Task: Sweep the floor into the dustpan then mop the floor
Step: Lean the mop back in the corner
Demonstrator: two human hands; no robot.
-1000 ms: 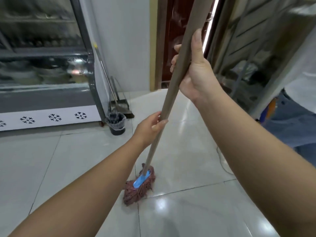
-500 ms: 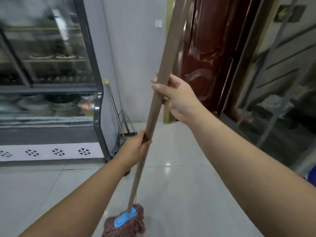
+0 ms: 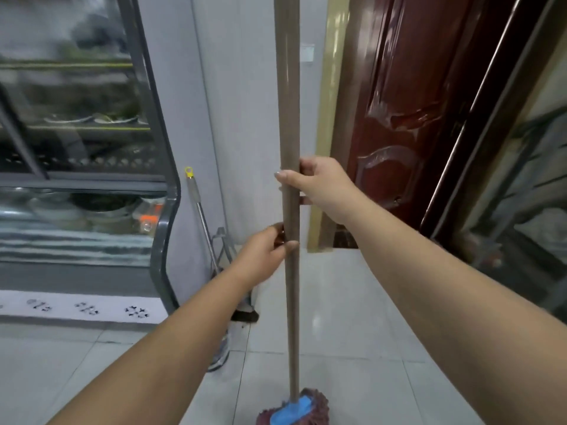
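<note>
A mop with a long brown handle [image 3: 288,118] stands nearly upright in front of me. Its dark red string head with a blue clamp [image 3: 294,409] rests on the pale tiled floor [image 3: 352,317] at the bottom edge of the view. My right hand [image 3: 322,188] grips the handle at mid height. My left hand [image 3: 264,256] grips it just below. A broom with a yellow-tipped metal handle [image 3: 199,210] and a dustpan [image 3: 225,246] lean in the corner behind my left hand, partly hidden by my left arm.
A glass-fronted display fridge [image 3: 86,179] fills the left side. A white wall [image 3: 245,118] stands ahead, a dark red door [image 3: 399,118] to its right, and a glass panel with metal bars [image 3: 521,210] at far right.
The mop head has come closer to me and the handle has gone from slanted to nearly upright. My view has lifted toward the wall and door. Both hands stay on the handle.
</note>
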